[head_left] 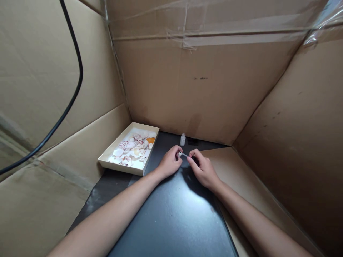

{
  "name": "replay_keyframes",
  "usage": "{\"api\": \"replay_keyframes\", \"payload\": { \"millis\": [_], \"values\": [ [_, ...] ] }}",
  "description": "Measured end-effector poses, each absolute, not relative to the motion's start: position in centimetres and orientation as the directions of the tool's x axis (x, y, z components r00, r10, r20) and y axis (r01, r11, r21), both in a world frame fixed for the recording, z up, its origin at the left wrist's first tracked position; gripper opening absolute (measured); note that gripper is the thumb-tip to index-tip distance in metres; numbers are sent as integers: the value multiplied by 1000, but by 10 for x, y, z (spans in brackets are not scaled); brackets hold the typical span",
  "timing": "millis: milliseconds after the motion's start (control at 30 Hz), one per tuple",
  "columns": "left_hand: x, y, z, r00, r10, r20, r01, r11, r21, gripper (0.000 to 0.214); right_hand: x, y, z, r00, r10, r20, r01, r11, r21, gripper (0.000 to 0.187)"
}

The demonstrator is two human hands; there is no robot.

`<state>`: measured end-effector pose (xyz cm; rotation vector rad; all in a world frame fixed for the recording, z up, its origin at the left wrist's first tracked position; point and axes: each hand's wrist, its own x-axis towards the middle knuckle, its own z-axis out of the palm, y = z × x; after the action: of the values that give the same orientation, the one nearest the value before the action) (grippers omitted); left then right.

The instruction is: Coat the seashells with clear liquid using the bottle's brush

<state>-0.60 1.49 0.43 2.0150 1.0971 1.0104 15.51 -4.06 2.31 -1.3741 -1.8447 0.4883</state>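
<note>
My left hand point(170, 161) is closed, its thumb and fingers pinching a small whitish piece point(179, 154) that may be a shell; the fingers hide most of it. Facing it, my right hand point(202, 167) is closed on the end of a thin pale stick point(184, 154), whose other end reaches the piece in my left hand. Its exact kind is too small to make out. Just beyond both hands, a small whitish bottle point(182, 140) stands upright on the dark table point(171, 221).
Left of my hands lies a shallow cream box point(122, 170) with several seashells point(131, 144) in it. Cardboard walls point(171, 89) enclose the table, and a cardboard sheet point(227, 164) lies at the right. A black cable point(80, 71) hangs at the left.
</note>
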Motion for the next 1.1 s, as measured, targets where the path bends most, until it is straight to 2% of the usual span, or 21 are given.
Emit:
{"api": "replay_keyframes", "payload": {
  "millis": [167,333,600,833,900,967,1100],
  "values": [
    [-6,15,4,360,871,336,389,-467,794,21,156,-40,24,-63,943,326,694,276,-665,18],
    [-6,14,5,354,878,322,381,-449,808,19,156,-40,23,-126,921,368,638,359,-681,19],
    [-7,12,7,350,887,301,393,-431,812,19,157,-39,23,-62,930,361,654,311,-689,19],
    [-11,13,41,221,941,258,392,-328,860,16,159,-41,23,97,853,513,523,395,-755,19],
    [-26,19,65,165,945,282,495,-327,805,20,159,-41,23,101,849,519,502,407,-763,19],
    [-50,28,87,97,946,309,663,-293,689,28,159,-40,22,74,859,506,494,410,-767,19],
    [-102,45,106,75,987,140,874,-133,467,25,159,-39,21,41,882,469,503,387,-772,20]
  ]
}}
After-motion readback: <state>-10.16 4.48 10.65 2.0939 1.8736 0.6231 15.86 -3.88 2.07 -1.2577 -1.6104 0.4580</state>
